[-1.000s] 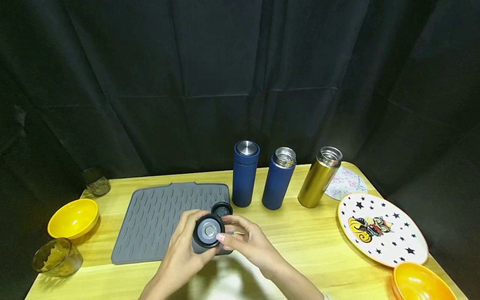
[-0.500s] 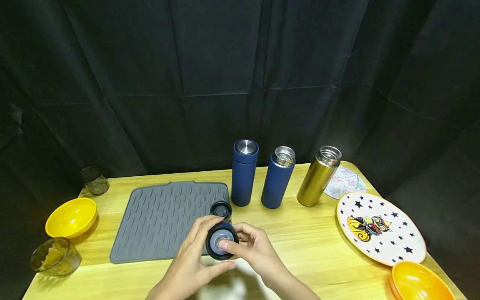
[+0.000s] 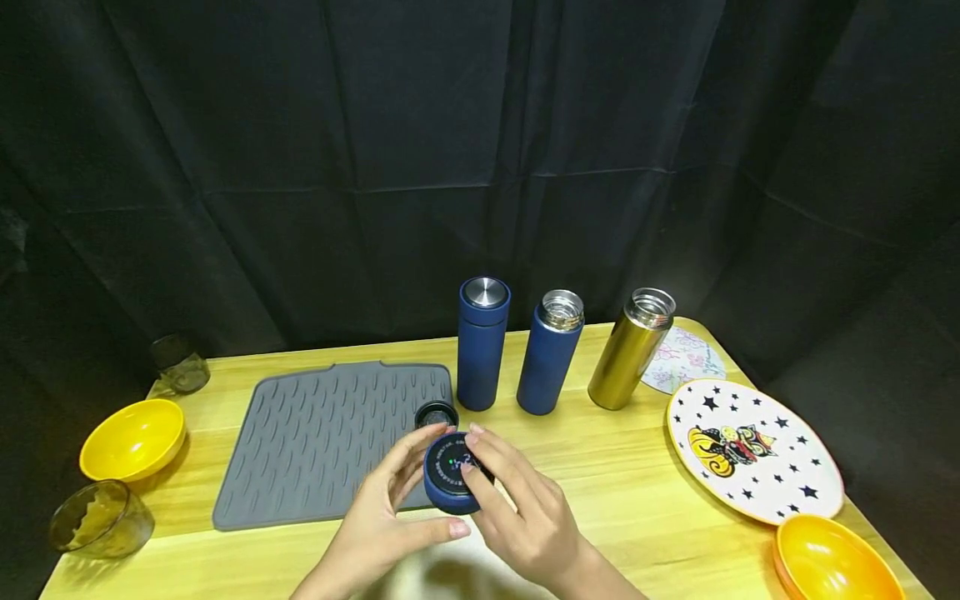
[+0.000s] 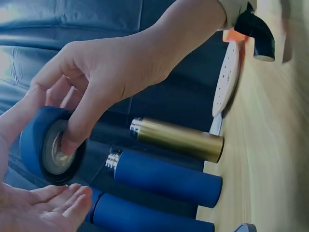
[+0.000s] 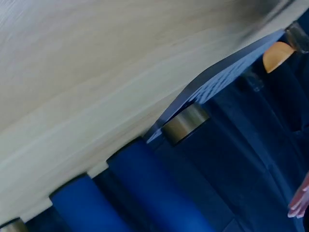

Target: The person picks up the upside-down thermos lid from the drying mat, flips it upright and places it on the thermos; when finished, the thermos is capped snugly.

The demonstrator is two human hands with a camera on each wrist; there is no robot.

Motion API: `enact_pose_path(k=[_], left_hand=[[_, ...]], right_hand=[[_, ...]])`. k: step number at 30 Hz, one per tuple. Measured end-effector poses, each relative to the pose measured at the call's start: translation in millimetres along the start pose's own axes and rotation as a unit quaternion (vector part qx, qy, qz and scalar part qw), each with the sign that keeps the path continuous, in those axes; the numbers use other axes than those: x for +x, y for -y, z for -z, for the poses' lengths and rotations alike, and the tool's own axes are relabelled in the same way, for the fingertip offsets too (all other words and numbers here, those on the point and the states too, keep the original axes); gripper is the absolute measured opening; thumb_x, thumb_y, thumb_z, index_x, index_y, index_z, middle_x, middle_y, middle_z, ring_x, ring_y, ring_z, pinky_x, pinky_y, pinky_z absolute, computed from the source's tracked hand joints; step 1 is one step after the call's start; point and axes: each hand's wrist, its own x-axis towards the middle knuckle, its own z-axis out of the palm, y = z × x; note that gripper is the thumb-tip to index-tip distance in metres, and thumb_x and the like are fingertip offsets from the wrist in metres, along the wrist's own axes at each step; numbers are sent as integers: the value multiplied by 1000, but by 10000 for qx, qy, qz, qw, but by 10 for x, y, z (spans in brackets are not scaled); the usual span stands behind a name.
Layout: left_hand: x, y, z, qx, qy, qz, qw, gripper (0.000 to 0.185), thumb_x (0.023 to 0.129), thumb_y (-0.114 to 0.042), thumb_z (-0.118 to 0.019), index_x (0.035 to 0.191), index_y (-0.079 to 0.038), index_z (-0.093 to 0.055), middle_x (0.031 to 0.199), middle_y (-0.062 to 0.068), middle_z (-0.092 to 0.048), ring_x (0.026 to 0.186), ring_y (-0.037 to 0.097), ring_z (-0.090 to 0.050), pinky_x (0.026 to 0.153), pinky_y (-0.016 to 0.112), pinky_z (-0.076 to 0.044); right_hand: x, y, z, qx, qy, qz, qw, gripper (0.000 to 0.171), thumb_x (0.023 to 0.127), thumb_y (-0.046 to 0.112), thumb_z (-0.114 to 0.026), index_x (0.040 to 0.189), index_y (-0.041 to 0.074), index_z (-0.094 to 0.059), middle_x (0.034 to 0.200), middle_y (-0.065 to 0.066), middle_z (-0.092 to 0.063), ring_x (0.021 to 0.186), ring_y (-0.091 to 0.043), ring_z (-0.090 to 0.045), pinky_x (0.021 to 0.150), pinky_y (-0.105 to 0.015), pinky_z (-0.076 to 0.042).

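Blue lid [image 3: 452, 483] held above the surface [image 3: 600, 467], pinched by left hand [image 3: 390, 517] and right hand [image 3: 525, 521]; fingers curled around its rim for turning. Open flasks at 12 o'clock.

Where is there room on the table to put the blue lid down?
The left and middle of the gray mat are bare. So is the wood between the hands and the star plate. It is crowded by the three bottles and where the small black cap sits.
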Motion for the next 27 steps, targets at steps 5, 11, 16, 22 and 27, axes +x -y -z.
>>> enact_pose_path(k=[5, 11, 16, 22, 27], left_hand=[[-3, -12, -109, 330, -9, -548, 9980, 84, 76, -11, -86, 147, -24, -43, 146, 3, -53, 132, 13, -50, 107, 20, -39], [37, -3, -219, 890, -384, -1319, 9865, 74, 75, -11, -87, 140, -18, -52, 132, 4, -63, 111, 11, -62, 88, 27, -53], [96, -18, -222, 919, -605, -1482, 9828, 73, 71, -8, -89, 135, -16, -55, 126, 6, -66, 106, 12, -64, 85, 27, -55], [215, -103, -182, 652, -800, -1215, 9872, 74, 69, -8, -90, 134, -18, -56, 131, 2, -63, 114, 18, -61, 94, 25, -52], [300, -193, -154, 641, -965, -1026, 9880, 72, 69, -6, -89, 132, -16, -57, 131, 2, -63, 113, 21, -61, 94, 27, -52]], right_hand=[[-44, -37, 7, -245, -114, 783, 9966, 26, 102, 10, -49, 90, -7, -65, 98, -31, -67, 88, -40, -71, 73, -33, -60], [-54, -59, 27, -220, -258, 940, 9950, 21, 99, 6, -49, 90, -7, -62, 98, -32, -66, 88, -42, -70, 72, -35, -60], [-91, -67, 54, -47, -148, 185, 9997, 24, 99, 14, -52, 99, -9, -60, 106, -33, -63, 96, -42, -68, 85, -36, -58], [-328, -325, 13, -19, -43, -3031, 9530, 63, 88, 31, -76, 128, -11, -49, 133, -28, -52, 126, -36, -52, 111, -29, -39], [-480, -794, -140, -220, -33, -5862, 8099, 100, 71, 32, -90, 146, 3, -31, 145, -19, -38, 136, -31, -38, 109, -41, -38]])
